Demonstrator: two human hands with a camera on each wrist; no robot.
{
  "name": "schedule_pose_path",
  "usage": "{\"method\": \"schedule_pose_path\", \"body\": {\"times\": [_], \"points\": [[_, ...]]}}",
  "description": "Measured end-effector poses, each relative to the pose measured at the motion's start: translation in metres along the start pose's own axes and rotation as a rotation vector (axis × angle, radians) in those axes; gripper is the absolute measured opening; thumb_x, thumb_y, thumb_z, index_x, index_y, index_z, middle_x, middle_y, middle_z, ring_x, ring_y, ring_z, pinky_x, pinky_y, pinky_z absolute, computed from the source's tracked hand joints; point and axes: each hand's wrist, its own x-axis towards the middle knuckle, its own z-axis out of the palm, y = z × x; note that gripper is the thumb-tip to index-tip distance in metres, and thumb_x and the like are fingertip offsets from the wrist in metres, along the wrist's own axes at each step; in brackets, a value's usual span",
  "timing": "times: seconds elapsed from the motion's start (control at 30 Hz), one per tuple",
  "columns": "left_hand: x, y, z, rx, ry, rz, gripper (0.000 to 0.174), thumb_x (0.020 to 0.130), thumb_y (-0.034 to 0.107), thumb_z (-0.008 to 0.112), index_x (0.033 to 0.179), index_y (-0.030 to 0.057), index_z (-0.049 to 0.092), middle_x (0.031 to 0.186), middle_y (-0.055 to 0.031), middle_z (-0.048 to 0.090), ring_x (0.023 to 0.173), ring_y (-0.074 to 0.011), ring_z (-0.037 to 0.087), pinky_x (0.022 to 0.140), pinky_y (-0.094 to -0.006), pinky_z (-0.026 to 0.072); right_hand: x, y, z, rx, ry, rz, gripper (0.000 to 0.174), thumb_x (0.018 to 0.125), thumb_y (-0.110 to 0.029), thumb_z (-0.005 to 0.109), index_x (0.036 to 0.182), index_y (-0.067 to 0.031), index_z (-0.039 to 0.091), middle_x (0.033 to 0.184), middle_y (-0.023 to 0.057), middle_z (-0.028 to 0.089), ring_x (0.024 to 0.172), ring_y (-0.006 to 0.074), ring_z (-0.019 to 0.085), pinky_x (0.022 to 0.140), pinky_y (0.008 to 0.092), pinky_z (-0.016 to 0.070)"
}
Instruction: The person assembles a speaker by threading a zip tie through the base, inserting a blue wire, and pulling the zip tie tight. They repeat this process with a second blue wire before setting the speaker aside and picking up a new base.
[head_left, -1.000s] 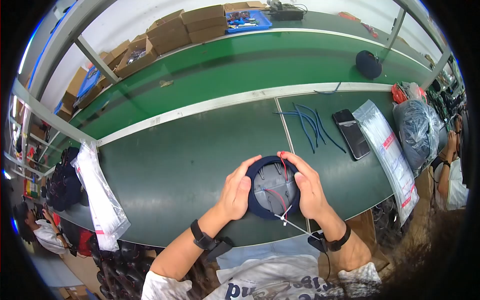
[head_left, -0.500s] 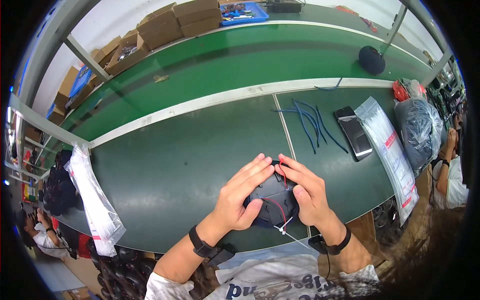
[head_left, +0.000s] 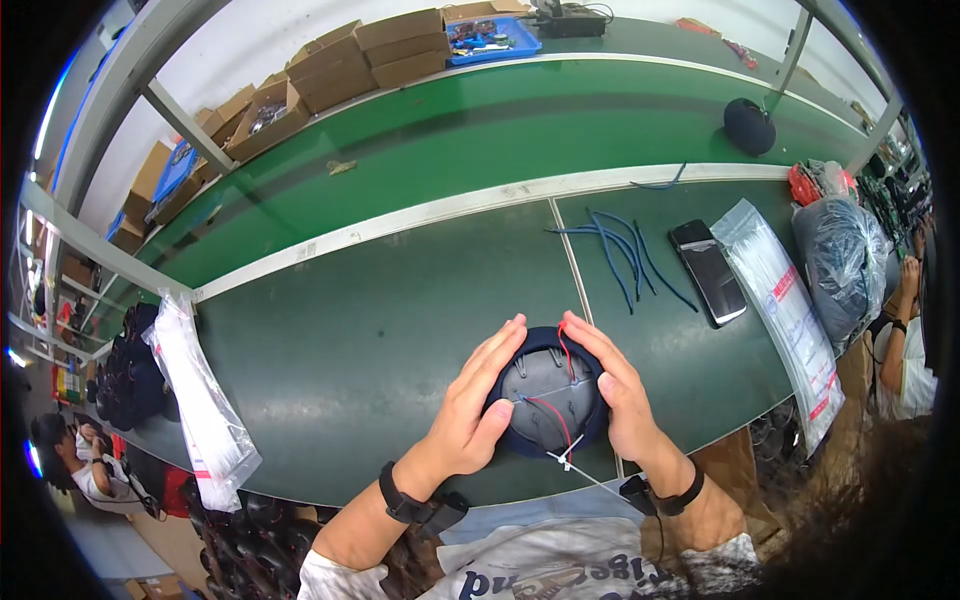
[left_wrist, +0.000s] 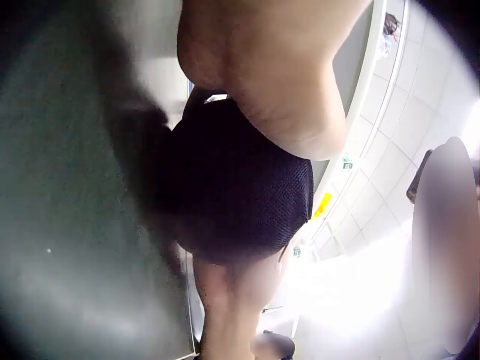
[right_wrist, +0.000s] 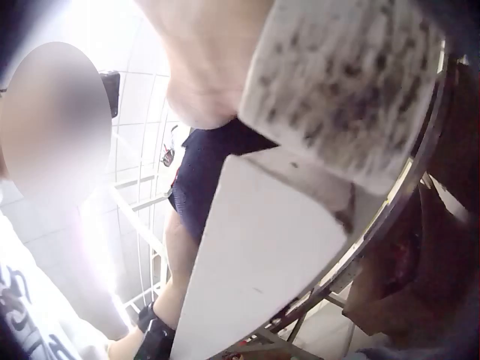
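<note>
In the head view, a round housing with a dark-blue mesh cover and a grey plastic inner face stands near the table's front edge. Red wires and a white cable tie show on it, the tie's long tail trailing toward the right wrist. My left hand grips the left side, thumb at the rim. From the right, my right hand holds the opposite side, its fingertips by the red wire at the top. The left wrist view shows the mesh cover below the hand; the right wrist view shows part of it.
Several blue cords, a phone and a bag of white cable ties lie to the right. Another such bag lies at the left. Behind, a dark round piece sits on the green belt.
Half a second ago, my fingers reached farther over the housing's top face. Now both hands have drawn back to its sides, uncovering the grey face and blue rim.
</note>
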Motion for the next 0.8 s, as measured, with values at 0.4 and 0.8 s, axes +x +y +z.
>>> {"method": "schedule_pose_path", "body": {"times": [0.4, 0.8], "points": [[0.004, -0.005, -0.001, 0.262, -0.046, 0.154, 0.052, 0.105, 0.033, 0.052, 0.143, 0.0004, 0.064, 0.156, -0.0319, 0.054, 0.147, -0.0502, 0.05, 0.122, -0.055, 0.0396, 0.006, -0.031, 0.001, -0.284, 0.059, 0.035, 0.048, 0.094, -0.004, 0.056, 0.141, 0.0009, 0.067, 0.154, 0.0274, 0.056, 0.133, 0.039, 0.063, 0.114, 0.0421, 0.0469], [0.005, 0.004, 0.002, 0.223, -0.033, 0.13, 0.113, 0.058, 0.05, 0.104, 0.152, 0.0099, 0.054, 0.163, -0.0269, 0.043, 0.145, -0.0525, 0.047, 0.117, -0.06, 0.0427, -0.063, -0.077, -0.028, -0.573, -0.246, -0.12, 0.015, 0.083, -0.013, 0.085, 0.094, -0.0083, 0.076, 0.088, 0.0031, 0.072, 0.074, 0.0236, 0.064, 0.07, 0.0345, 0.047]]}}
